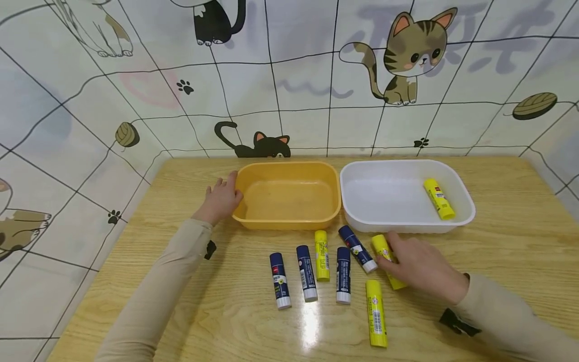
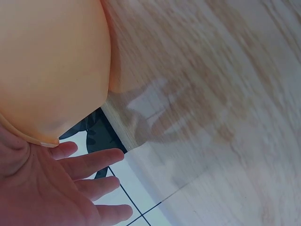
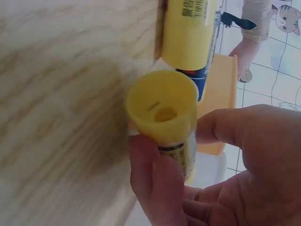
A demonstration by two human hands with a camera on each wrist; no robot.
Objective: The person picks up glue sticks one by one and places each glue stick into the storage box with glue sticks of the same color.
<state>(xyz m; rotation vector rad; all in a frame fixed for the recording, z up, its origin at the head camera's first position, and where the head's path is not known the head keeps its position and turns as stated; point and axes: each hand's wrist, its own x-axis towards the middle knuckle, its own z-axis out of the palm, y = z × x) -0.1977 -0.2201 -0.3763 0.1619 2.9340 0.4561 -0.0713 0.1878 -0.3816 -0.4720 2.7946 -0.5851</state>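
Note:
My right hand (image 1: 422, 264) pinches a yellow glue stick (image 1: 381, 246) between thumb and fingers, low over the table in front of the white tub (image 1: 407, 227). In the right wrist view its hollow yellow base (image 3: 162, 106) faces the camera. My left hand (image 1: 220, 200) touches the left rim of the orange tub (image 1: 287, 224), and its fingers (image 2: 91, 162) stretch out straight below that rim in the left wrist view. Beside the held stick lie a tilted blue glue stick (image 1: 357, 248) and, nearer the front, another yellow glue stick (image 1: 376, 314).
One yellow glue stick (image 1: 439, 199) leans inside the white tub at its right end. Blue glue sticks (image 1: 280, 280) and a yellow one (image 1: 322, 255) lie before the orange tub. The two tubs stand side by side against a cat-patterned backdrop (image 1: 307, 90) on the wooden table (image 1: 217, 311).

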